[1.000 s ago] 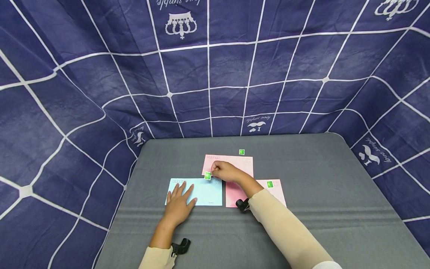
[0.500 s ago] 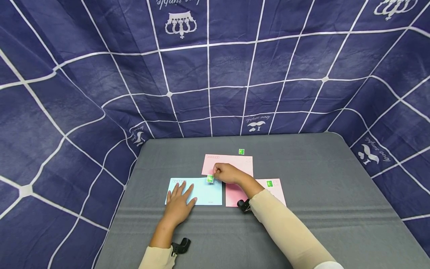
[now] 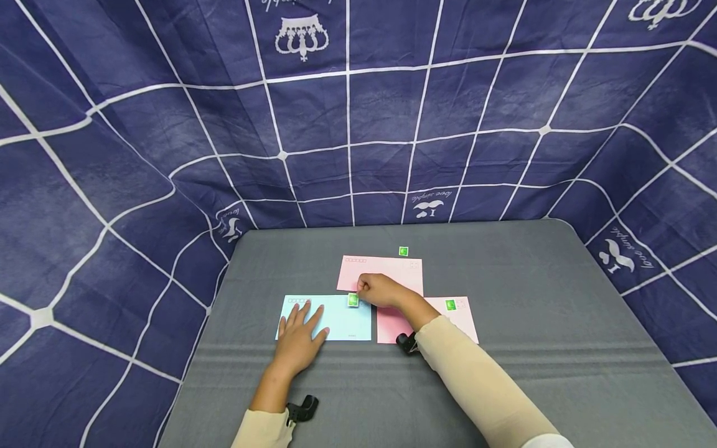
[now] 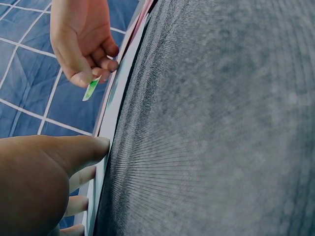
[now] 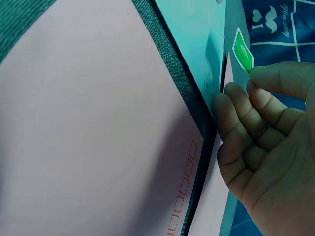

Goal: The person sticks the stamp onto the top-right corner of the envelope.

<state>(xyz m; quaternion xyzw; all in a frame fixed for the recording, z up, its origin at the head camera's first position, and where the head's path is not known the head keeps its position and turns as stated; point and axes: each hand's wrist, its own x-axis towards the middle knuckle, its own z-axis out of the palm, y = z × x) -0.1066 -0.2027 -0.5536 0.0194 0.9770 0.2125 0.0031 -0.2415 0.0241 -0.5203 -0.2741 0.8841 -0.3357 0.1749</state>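
A blue envelope (image 3: 342,323) lies flat on the grey table. My left hand (image 3: 299,342) rests on its left part with fingers spread and straight. Between thumb and index finger, my right hand (image 3: 378,290) pinches a small green stamp (image 3: 353,300) by one edge. In the head view the stamp overlaps the blue envelope's upper right area; the left wrist view shows the stamp (image 4: 91,89) raised above the envelope. The right hand's other fingers curl inward, as the right wrist view shows around the stamp (image 5: 242,50).
A pink envelope (image 3: 386,264) lies behind, partly under the right hand in view. Another pink envelope (image 3: 437,323) at the right bears a green stamp (image 3: 450,305), with the right forearm across it. One loose stamp (image 3: 403,251) lies at the back. A blue curtain (image 3: 381,112) surrounds the table.
My right hand has moved slightly toward me and to the right, bringing the pinched stamp from the pink envelope's edge over the blue envelope. The left hand has stayed put.
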